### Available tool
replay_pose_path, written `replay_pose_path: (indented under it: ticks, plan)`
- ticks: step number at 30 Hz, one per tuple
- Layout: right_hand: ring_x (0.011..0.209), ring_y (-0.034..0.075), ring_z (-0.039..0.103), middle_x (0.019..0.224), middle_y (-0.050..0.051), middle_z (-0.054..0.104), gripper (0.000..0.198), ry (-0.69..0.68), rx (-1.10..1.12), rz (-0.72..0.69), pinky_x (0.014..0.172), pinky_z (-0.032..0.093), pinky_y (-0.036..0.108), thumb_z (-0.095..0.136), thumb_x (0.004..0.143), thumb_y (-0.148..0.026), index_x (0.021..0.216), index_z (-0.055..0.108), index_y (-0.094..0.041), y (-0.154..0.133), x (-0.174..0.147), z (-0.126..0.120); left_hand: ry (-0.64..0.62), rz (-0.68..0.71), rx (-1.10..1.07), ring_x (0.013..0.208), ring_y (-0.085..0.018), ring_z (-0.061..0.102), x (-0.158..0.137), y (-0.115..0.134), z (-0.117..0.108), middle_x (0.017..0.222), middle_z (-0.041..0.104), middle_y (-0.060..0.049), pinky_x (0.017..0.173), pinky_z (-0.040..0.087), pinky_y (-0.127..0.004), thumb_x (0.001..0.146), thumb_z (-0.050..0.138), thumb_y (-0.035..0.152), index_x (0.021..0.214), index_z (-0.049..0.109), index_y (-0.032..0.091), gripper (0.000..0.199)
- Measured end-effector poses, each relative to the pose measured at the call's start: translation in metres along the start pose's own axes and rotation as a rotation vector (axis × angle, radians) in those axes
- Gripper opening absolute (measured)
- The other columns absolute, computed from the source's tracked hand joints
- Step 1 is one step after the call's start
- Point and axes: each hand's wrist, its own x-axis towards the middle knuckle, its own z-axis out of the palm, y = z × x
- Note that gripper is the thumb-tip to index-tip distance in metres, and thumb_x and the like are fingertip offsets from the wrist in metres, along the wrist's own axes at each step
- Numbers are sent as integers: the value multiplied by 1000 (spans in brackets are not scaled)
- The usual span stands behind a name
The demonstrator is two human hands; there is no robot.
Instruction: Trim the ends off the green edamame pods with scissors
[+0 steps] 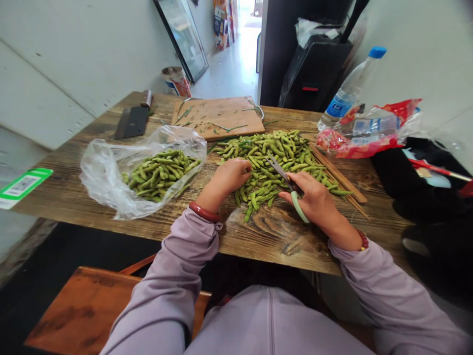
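Note:
A heap of green soybean pods (pixel 275 153) lies on the wooden table (pixel 266 236) in front of me. My left hand (pixel 229 178) rests at the heap's near left edge, fingers curled over pods. My right hand (pixel 314 199) grips scissors (pixel 284 176) with pale green handles, blades pointing up-left over the heap. To the left, a clear plastic bag (pixel 111 182) lies open with more pods (pixel 159 170) inside.
A wooden cutting board (pixel 218 116) with green scraps and a cleaver (pixel 132 121) lie at the far side. Chopsticks (pixel 338 175), a water bottle (pixel 349 91) and a red-and-clear bag (pixel 369 130) sit to the right. A wooden stool (pixel 84 310) stands below left.

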Motion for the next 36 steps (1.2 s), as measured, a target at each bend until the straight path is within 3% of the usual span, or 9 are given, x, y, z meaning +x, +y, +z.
replay_pose_path:
  ticks: [9,21,24,28,32,36]
  plan:
    - [97,30,69,108,11,69,41,8,5,-14,84,59,44,66,93,-40,129,60,-22,0,0,1,-52,-41,239,95,-25,68,-2,5,5,108,69,-16,79,49,-34,100,40,25,100,72,12,34]
    - [97,31,70,109,13,69,42,3,5,-17,84,59,45,66,92,-40,129,60,-21,1,0,2,-105,21,179,99,-26,67,-5,1,2,107,70,-15,84,49,-34,90,49,12,101,69,12,23]
    - [98,31,69,110,12,69,41,9,22,-10,84,59,46,67,92,-39,129,60,-22,1,0,1,12,49,-11,91,-23,65,-2,0,3,97,70,-12,82,48,-33,90,54,17,93,71,13,18]
    - [96,30,69,107,12,69,41,37,64,-9,83,59,44,70,90,-37,128,61,-22,0,1,0,189,79,-515,85,-18,62,0,3,1,88,71,-6,82,47,-30,88,60,25,89,72,13,17]
    - [91,27,69,106,10,69,40,62,76,-4,80,58,42,70,90,-33,127,61,-22,-3,2,0,141,-21,-937,71,-12,56,-4,11,-2,83,69,-3,67,44,-24,84,67,37,88,73,13,24]
    - [88,26,68,105,10,68,41,52,77,3,77,58,40,71,89,-32,127,62,-20,-4,3,0,22,-135,-1211,53,-5,41,-8,19,0,80,64,-1,47,29,-20,76,76,46,89,70,14,34]
